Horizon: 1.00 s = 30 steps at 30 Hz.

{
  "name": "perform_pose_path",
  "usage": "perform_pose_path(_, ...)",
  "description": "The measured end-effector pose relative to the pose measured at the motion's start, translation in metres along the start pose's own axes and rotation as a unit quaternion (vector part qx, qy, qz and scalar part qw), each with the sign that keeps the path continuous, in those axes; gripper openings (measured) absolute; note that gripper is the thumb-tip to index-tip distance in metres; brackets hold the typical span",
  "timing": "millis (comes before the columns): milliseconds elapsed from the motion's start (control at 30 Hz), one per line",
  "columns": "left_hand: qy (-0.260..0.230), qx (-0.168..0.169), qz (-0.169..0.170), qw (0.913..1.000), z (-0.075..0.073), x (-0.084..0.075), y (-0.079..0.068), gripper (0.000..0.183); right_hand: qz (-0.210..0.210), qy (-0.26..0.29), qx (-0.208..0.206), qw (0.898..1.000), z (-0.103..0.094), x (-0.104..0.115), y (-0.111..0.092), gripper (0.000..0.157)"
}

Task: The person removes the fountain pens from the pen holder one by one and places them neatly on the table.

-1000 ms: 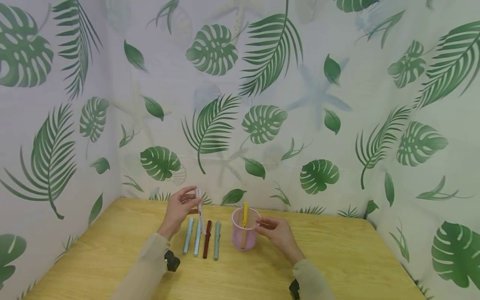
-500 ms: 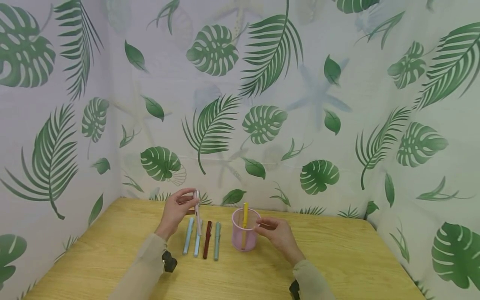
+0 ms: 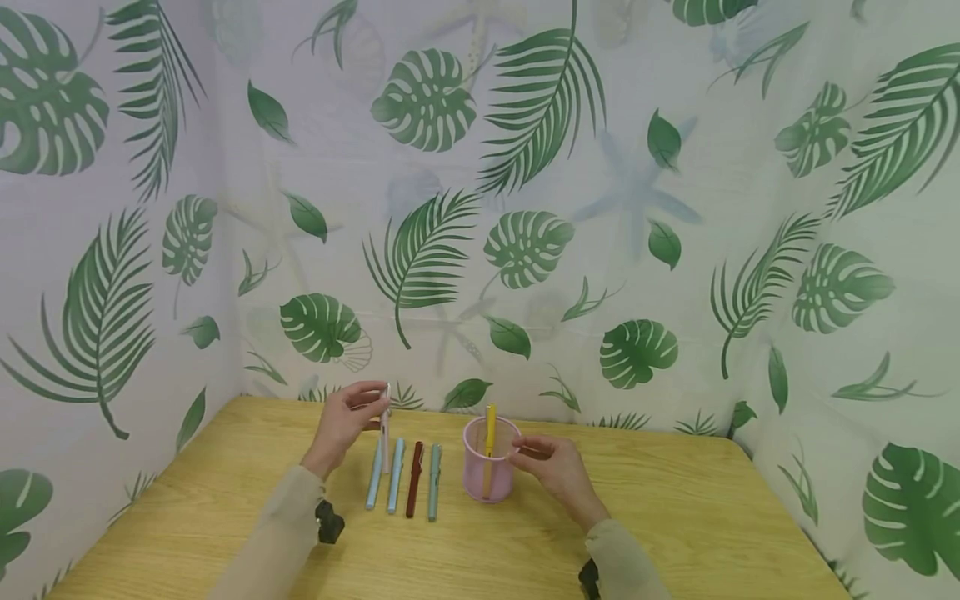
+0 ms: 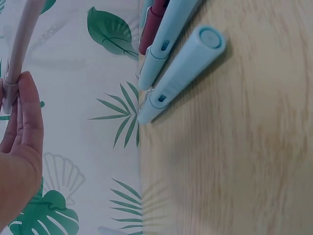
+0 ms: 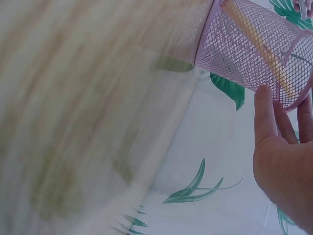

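Pen (image 3: 386, 440), pale, pinched in left hand (image 3: 345, 423), nine o'clock from pink mesh cup (image 3: 502, 481); four pens (image 3: 415, 480) lying near; right hand (image 3: 557, 468) touching cup at three o'clock, grip hard to tell; yellow pen (image 3: 491, 432) inside.

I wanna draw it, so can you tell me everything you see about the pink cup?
The pink cup is round, with mesh walls that look like metal and a solid-looking rim. It stands upright on the table, right of the grey-green pen. A yellow pen inside pokes above the rim. The right hand touches the cup near its top.
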<state>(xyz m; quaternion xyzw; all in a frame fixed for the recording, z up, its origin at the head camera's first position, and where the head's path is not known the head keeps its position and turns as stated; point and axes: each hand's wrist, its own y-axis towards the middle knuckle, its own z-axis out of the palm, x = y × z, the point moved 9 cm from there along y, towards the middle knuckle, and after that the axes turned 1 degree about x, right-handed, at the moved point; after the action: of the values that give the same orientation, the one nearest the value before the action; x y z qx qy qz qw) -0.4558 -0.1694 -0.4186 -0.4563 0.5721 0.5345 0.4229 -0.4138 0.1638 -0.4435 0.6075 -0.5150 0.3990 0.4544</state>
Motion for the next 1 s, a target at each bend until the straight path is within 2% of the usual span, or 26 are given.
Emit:
perform_pose_path(133, 0.004, 0.008, -0.010, 0.9999, -0.001, 0.002, 0.000, 0.037, -0.007, -0.005, -0.001, 1.000, 0.000, 0.002, 0.000, 0.025)
perform_pose_path(367, -0.001, 0.048, -0.025, 0.9986, 0.005, 0.012, 0.002, 0.044, -0.003, -0.001, -0.001, 1.000, 0.000, 0.000, -0.001, 0.026)
perform_pose_path(700, 0.009, 0.052, -0.026, 0.9983, 0.000, 0.019, 0.004, 0.047, -0.004, -0.012, -0.005, 1.000, -0.001, 0.006, -0.003, 0.026)
perform_pose_path(1000, 0.037, 0.062, -0.068, 0.9951, -0.006, 0.036, 0.002, 0.054, -0.003, -0.012, -0.002, 1.000, -0.001, 0.000, -0.001, 0.029)
